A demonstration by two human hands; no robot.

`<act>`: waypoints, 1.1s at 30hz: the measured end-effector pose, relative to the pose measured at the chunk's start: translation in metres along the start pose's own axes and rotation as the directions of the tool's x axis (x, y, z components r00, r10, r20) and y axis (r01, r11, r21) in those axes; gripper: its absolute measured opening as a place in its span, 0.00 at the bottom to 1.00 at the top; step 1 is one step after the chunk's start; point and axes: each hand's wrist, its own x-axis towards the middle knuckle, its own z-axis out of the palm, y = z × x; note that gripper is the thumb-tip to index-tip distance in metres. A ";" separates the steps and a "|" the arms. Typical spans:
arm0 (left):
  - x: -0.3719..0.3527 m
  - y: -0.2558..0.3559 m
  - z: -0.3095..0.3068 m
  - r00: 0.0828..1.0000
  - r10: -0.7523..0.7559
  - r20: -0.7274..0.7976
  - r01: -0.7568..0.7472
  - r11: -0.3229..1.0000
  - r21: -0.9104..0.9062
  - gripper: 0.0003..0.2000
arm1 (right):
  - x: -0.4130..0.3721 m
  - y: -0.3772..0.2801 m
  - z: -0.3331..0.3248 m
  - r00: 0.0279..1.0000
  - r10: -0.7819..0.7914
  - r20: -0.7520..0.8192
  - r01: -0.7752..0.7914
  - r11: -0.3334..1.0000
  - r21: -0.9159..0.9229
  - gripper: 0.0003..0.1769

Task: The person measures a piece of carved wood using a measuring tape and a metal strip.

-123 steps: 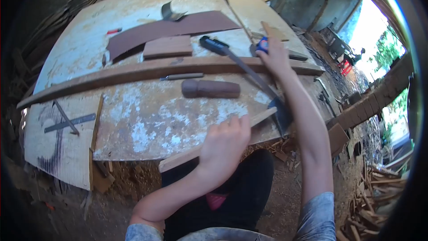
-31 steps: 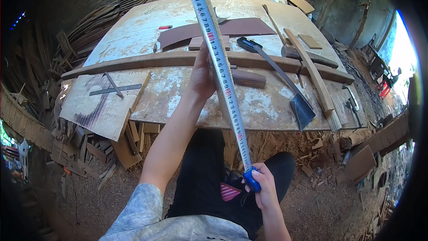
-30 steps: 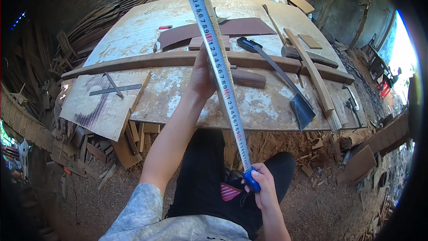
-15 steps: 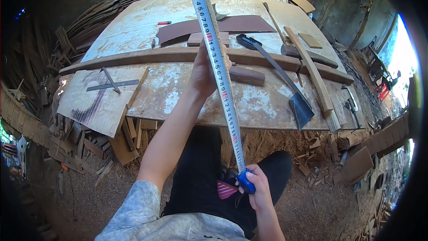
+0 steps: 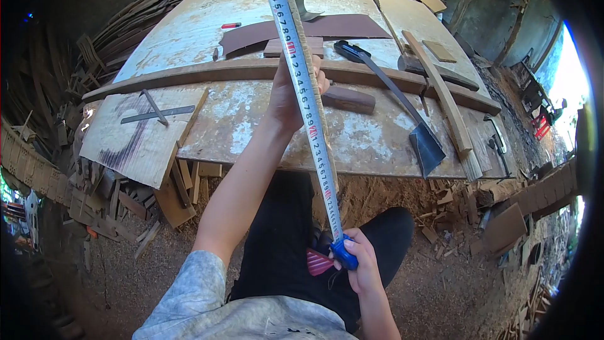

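Note:
A tape measure stretches its blade, printed with black and red numbers, from its blue case near my lap to the far end of a thin wooden strip. Most of this wooden strip is hidden behind the blade; its pale edge shows along the right side. Midway along, my left hand is closed around the strip from behind, fingertips showing at the right edge. Close to my knees, my right hand grips the blue case, thumb on top. The hook end of the blade sits at the strip's far tip.
On the worn workbench lie a long wooden beam, brown sandpaper sheets, a mallet-like wooden piece, a dark long-handled tool, a wooden bar and a bevel gauge on a board. Wood scraps litter the ground.
The tape and strip have shifted very slightly up and left in view, along with both hands. My grip on each looks the same.

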 end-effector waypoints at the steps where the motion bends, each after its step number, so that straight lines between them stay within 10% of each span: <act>1: 0.000 0.000 0.000 1.000 -0.001 -0.001 0.001 1.000 -0.006 0.15 | 0.000 0.000 0.001 1.000 0.000 0.002 0.000 1.000 0.006 0.16; 33: -0.002 -0.006 0.001 1.000 -0.005 -0.018 0.003 0.998 -0.057 0.19 | -0.003 0.009 -0.001 0.996 0.055 0.071 -0.061 0.994 0.086 0.15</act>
